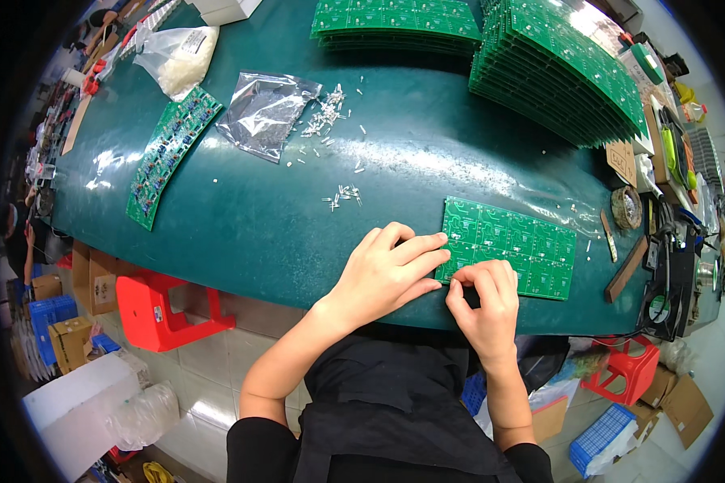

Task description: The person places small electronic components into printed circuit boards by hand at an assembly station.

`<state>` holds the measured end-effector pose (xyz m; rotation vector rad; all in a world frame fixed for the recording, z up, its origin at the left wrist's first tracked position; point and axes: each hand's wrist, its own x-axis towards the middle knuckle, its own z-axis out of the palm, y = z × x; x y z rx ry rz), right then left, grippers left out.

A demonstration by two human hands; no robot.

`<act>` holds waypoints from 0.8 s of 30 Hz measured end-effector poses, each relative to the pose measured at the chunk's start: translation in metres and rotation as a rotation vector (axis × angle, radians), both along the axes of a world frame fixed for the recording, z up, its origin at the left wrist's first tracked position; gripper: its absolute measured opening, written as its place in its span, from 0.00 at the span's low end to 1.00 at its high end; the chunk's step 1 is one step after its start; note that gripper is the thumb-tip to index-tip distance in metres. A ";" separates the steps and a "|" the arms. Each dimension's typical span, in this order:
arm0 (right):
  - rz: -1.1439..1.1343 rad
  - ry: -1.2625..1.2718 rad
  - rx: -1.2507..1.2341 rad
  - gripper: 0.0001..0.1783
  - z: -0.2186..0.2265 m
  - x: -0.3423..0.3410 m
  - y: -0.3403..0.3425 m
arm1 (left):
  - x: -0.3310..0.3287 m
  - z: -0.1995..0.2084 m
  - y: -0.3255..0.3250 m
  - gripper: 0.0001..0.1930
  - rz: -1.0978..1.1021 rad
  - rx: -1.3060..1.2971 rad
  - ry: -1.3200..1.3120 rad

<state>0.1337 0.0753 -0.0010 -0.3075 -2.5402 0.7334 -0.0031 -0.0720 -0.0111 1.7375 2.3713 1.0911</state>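
Observation:
A green circuit board (511,245) lies flat on the table in front of me, its face divided into several repeated sections. My left hand (391,270) rests at the board's left edge with fingers stretched out, their tips touching it. Over the lower left part of the board, my right hand (487,306) has thumb and index finger pinched together. Whatever sits in that pinch is too small or hidden to make out. Beyond my left hand lie a few small clear, thin-legged components (344,196), and farther off a bigger loose heap of them (326,113).
Tall stacks of green boards (556,72) stand at the back right, beside a lower board stack (395,20). A clear plastic bag (267,114), a populated circuit board (169,157) and a white-filled bag (181,60) lie leftward. Tape roll (627,208) and wooden strip (627,270) sit right.

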 end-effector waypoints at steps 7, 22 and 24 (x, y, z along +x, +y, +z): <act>0.017 -0.005 -0.001 0.11 0.001 0.000 0.002 | 0.000 0.000 0.000 0.21 -0.001 0.020 -0.012; 0.035 -0.030 0.002 0.11 0.002 -0.001 0.004 | 0.000 -0.003 0.000 0.20 0.008 0.040 -0.015; 0.037 -0.042 0.005 0.11 0.002 -0.001 0.004 | 0.000 -0.004 0.000 0.21 0.008 0.038 -0.022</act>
